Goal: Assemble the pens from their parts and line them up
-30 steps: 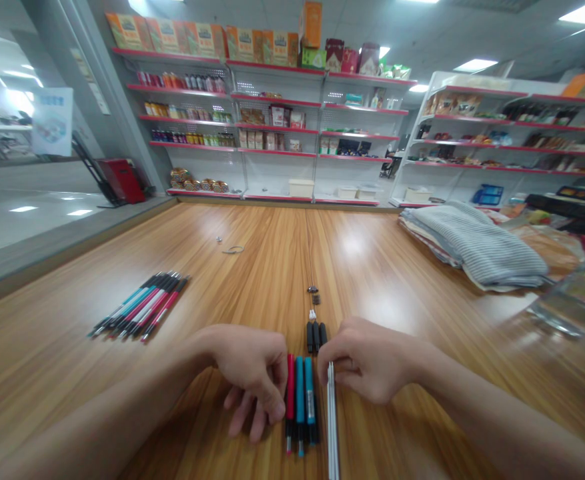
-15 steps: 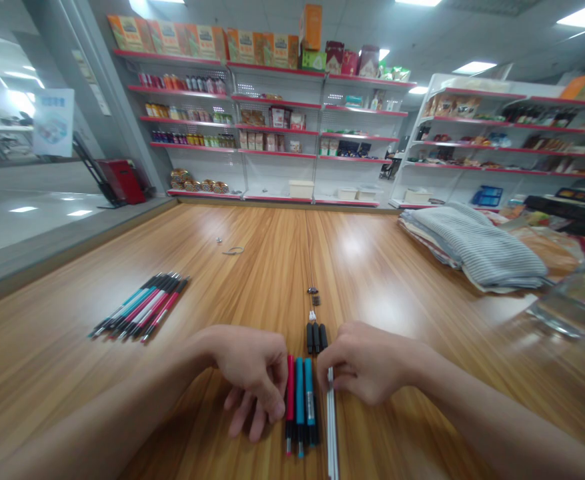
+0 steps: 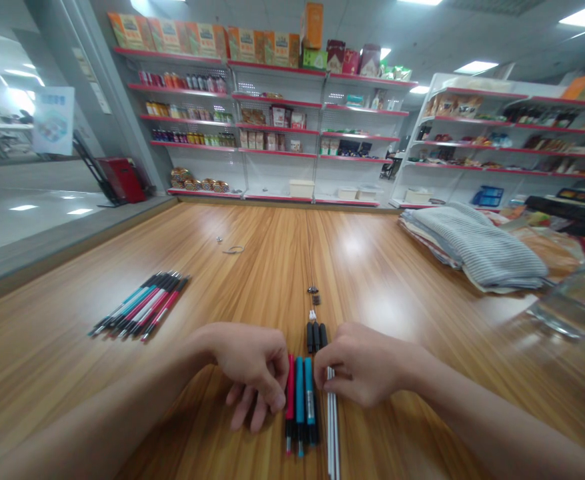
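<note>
My left hand (image 3: 255, 373) rests on the table with its lower fingers spread. Its index finger and thumb lie against the left side of a pink pen barrel (image 3: 291, 387). Two blue pen barrels (image 3: 299, 390) stand in line beside the pink one, side by side. My right hand (image 3: 362, 365) is curled, thumb and index finger closed at the upper ends of several thin white pen refills (image 3: 333, 427); those ends are partly hidden. Above the barrels lie black grips (image 3: 316, 337), partly by the right fingertips. Small white pieces (image 3: 313, 315) and tiny metal parts (image 3: 315, 300) sit farther up.
A bunch of assembled pens (image 3: 142, 305) lies at the left. A thin curved strip (image 3: 233, 250) is farther back. Folded striped cloth (image 3: 477, 243) and a clear container (image 3: 575, 293) occupy the right side. Stocked shelves (image 3: 272, 107) stand beyond the table.
My right fingers have shifted slightly left at the refill tops, and the white refills look a little more spread. My left hand stays almost in place, its lower fingers slightly raised.
</note>
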Tool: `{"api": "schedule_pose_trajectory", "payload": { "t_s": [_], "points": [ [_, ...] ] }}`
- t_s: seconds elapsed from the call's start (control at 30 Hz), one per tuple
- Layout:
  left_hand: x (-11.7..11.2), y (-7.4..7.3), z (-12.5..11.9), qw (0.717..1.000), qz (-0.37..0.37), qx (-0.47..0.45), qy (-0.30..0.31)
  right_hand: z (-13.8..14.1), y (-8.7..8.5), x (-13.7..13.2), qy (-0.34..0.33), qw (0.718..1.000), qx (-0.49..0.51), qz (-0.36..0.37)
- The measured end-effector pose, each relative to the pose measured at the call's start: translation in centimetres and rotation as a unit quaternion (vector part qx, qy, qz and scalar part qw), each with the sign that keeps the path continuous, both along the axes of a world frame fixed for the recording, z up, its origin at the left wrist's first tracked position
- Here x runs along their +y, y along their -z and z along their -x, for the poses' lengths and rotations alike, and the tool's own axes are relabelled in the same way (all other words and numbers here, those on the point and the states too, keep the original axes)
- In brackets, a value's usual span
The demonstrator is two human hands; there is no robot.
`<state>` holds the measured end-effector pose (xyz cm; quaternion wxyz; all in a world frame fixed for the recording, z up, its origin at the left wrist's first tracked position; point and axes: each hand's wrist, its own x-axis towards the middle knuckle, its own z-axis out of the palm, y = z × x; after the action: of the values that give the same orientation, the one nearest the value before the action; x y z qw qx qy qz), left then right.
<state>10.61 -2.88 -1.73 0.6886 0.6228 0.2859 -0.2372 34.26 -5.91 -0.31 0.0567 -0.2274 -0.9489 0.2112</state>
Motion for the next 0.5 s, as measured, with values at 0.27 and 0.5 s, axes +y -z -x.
{"api": "schedule_pose_trajectory", "payload": {
  "t_s": [0.27,0.5],
  "points": [
    [-0.04,-0.2,-0.24,1.0,-0.003,-0.005,0.005,0.23,0.34,-0.28,-0.004,1.0,0.006,-0.011],
    [-0.06,-0.51,-0.04,1.0,-0.01,-0.004,0.002,0.05,0.73,0.34,0.019,0.998,0.062,0.016]
  ]
}}
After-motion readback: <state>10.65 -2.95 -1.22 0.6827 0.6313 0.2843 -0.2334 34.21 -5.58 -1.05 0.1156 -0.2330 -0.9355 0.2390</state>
